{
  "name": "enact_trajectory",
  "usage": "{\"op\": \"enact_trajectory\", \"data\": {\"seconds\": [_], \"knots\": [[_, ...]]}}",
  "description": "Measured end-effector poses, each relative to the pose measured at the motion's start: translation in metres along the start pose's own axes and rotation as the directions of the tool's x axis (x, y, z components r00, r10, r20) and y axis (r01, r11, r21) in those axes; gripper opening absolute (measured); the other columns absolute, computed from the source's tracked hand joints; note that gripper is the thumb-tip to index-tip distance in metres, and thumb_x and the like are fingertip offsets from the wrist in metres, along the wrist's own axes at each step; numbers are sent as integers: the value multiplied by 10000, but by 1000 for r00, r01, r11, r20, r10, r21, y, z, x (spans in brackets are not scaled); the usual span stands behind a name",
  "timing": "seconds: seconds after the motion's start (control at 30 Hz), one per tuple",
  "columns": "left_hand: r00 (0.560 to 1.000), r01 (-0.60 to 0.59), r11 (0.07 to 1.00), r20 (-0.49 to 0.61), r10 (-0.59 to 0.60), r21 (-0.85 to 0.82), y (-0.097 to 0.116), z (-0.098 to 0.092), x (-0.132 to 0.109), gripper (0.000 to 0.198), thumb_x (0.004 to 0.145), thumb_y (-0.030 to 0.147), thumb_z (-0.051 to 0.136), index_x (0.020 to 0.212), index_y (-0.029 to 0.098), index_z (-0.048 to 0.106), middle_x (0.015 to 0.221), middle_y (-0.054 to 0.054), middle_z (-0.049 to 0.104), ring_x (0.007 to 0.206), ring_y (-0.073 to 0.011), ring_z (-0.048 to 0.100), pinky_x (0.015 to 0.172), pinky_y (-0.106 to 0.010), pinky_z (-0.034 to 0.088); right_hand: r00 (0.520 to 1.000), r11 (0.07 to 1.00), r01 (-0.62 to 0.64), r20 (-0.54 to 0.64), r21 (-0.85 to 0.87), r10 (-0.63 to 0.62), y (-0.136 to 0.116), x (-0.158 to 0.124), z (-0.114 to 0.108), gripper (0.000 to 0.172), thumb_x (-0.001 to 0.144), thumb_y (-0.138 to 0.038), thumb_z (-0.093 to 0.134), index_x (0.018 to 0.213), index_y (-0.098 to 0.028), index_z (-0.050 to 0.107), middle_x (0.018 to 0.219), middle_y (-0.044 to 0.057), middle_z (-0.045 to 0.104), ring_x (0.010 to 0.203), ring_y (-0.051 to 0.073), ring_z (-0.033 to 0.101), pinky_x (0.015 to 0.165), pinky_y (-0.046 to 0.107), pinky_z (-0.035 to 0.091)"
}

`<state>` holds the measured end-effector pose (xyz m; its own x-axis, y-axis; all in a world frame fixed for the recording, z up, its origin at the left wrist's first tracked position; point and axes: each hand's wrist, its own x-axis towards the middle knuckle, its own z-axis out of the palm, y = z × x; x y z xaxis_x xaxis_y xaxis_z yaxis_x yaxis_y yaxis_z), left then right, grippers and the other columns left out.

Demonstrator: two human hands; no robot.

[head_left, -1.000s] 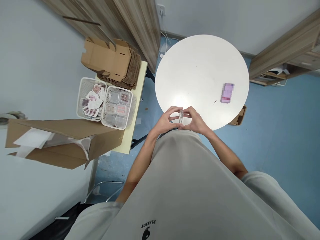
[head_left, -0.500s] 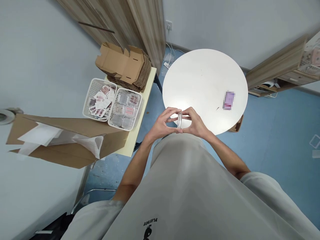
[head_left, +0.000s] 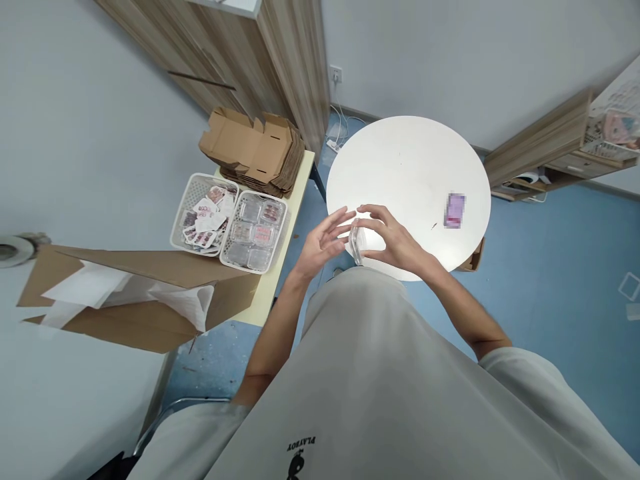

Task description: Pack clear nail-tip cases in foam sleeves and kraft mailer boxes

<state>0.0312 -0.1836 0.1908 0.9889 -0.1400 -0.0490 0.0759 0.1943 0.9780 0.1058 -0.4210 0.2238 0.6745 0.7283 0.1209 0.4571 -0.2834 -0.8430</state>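
Note:
A small clear plastic case (head_left: 356, 241) is held upright in front of my chest, over the near edge of the round white table (head_left: 400, 167). My right hand (head_left: 393, 240) wraps its fingers round the case from the right. My left hand (head_left: 323, 243) is just left of the case with its fingers spread apart, the fingertips close to it or lightly touching. A small purple item (head_left: 455, 210) lies on the right part of the table, too blurred to make out.
Two white mesh baskets (head_left: 257, 200) with small packets and clear cases stand on a pale yellow side table (head_left: 277, 267) to my left. Flat cardboard boxes (head_left: 255, 150) are stacked behind them. An open cardboard carton (head_left: 130, 293) lies at the left. Wooden cabinets flank the blue floor.
Both hands pinched the clear case between them before. Now my left hand has opened its fingers and drawn slightly away, and the case rests tilted in my right hand. The view has shifted a little.

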Motion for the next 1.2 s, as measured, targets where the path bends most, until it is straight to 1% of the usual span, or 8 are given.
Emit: {"op": "enact_trajectory", "data": {"seconds": [0.2, 0.3, 0.37, 0.47, 0.57, 0.77, 0.93, 1.2], "knots": [[997, 81, 996, -1, -81, -22, -11, -9, 8, 933, 716, 609, 1048, 1515, 250, 728, 1591, -173, 695, 1445, -422, 694, 1077, -472, 682, 994, 995, 53, 97, -89, -45, 8, 5, -3, 903, 942, -422, 929, 1709, -503, 461, 1783, 88, 430, 1672, 417, 424, 1301, 730, 471], [999, -8, 999, -51, 9, 32, -8, -7, 11, 925, 715, 582, 1058, 1511, 253, 722, 1552, -170, 712, 1444, -396, 692, 1103, -469, 677, 991, 995, -58, 128, 81, 47, 15, 3, -3, 1240, 831, -629, 986, 1814, -501, 241, 1867, 113, 311, 1706, 466, 368, 1308, 751, 446], [994, -66, 992, -84, 75, 106, -3, -4, 12, 914, 735, 563, 1053, 1529, 272, 707, 1564, -159, 690, 1459, -379, 681, 1136, -476, 670, 978, 949, -179, 152, 259, 143, 18, 1, -2, 1319, 824, -742, 940, 1837, -484, 135, 1879, 142, 294, 1675, 476, 428, 1278, 747, 480], [986, -119, 967, -89, 142, 225, 2, 1, 14, 866, 796, 546, 1019, 1555, 291, 688, 1581, -141, 654, 1470, -358, 673, 1183, -488, 653, 943, 831, -330, 191, 448, 271, 21, -2, 0, 1224, 893, -769, 860, 1837, -460, 145, 1861, 167, 345, 1586, 444, 563, 1228, 704, 552], [985, -146, 941, -46, 168, 306, 4, 7, 16, 804, 863, 529, 970, 1572, 288, 679, 1558, -133, 653, 1446, -337, 687, 1198, -492, 650, 916, 767, -399, 193, 503, 350, 19, -2, 4, 1145, 905, -688, 880, 1820, -421, 246, 1824, 168, 418, 1516, 416, 634, 1191, 658, 604], [987, -159, 912, 26, 161, 379, 2, 14, 21, 716, 918, 430, 918, 1583, 311, 681, 1513, -99, 673, 1400, -285, 702, 1189, -469, 663, 918, 766, -393, 167, 509, 360, 20, 0, 8, 881, 897, -384, 836, 1706, -364, 487, 1732, 130, 552, 1433, 374, 703, 1133, 584, 662], [984, -176, 888, 108, 143, 424, 2, 13, 23, 730, 916, 382, 922, 1599, 337, 669, 1495, -91, 692, 1387, -277, 700, 1177, -477, 673, 904, 739, -426, 206, 522, 375, 21, -3, 7, 893, 799, -233, 774, 1654, -325, 532, 1700, 131, 576, 1341, 346, 756, 1064, 539, 701], [950, -310, 816, 191, 247, 487, -10, 12, 21, 790, 943, 301, 908, 1667, 354, 597, 1529, -111, 678, 1402, -284, 692, 1163, -479, 684, 919, 754, -394, 204, 525, 338, 11, -5, 3, 887, 749, -191, 711, 1617, -298, 562, 1569, 90, 653, 1261, 280, 753, 1159, 544, 650]]}}
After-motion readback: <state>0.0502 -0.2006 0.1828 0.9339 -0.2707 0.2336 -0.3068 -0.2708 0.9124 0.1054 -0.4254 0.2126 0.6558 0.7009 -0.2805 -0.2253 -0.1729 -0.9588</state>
